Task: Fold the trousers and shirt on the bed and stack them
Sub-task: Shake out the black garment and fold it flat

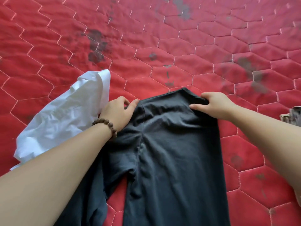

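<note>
Dark grey trousers (171,152) lie flat on the red quilted bed (162,46), waistband away from me and legs running toward the bottom edge. My left hand (118,111), with a bead bracelet on the wrist, pinches the waistband's left corner. My right hand (215,105) pinches the waistband's right corner between thumb and fingers. A crumpled white shirt (65,118) lies to the left of the trousers, partly under my left forearm.
The red quilt with hexagon stitching and dark stains stretches across the whole view beyond the clothes. A small patterned object (293,116) shows at the right edge.
</note>
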Motion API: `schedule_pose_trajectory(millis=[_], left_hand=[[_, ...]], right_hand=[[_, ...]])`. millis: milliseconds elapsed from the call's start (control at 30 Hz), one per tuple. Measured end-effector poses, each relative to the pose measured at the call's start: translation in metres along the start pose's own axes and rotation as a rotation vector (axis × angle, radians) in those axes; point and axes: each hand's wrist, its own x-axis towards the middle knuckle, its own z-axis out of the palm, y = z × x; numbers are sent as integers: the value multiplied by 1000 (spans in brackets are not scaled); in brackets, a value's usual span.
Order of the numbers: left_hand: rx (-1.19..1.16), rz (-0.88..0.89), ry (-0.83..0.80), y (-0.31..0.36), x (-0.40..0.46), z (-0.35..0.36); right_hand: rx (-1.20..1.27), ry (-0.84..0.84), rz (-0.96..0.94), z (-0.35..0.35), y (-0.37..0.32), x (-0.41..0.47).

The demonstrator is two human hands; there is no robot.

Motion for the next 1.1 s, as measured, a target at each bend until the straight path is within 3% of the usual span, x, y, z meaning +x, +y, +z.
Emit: schedule_pose_trajectory(millis=[67,167,267,400,467,533,567,633,733,833,1000,1100], left_hand=[[-18,23,-72,16,14,7],[-11,103,-149,31,25,13],[-47,118,-6,29,23,15],[138,66,178,31,11,19],[266,145,323,39,-2,23],[311,347,389,49,-24,37],[335,438,339,53,-35,48],[440,474,112,56,-55,70],[537,359,22,40,-54,79],[560,309,45,24,-45,70],[565,218,35,12,-56,56],[556,261,77,21,-89,55]], right_hand=[[57,12,-110,1,-3,-1],[209,100,-114,-3,-5,2],[219,147,-44,-3,-6,5],[-109,266,87,1,-14,2],[-174,464,41,7,-24,-8],[-117,614,-170,26,-46,-28],[-88,601,-300,41,-57,-39],[-98,412,-462,71,-73,-55],[-198,165,-307,82,-61,-53],[-321,163,-141,74,-33,-42],[-327,143,125,68,-16,-57],[-194,262,99,76,-43,-95]])
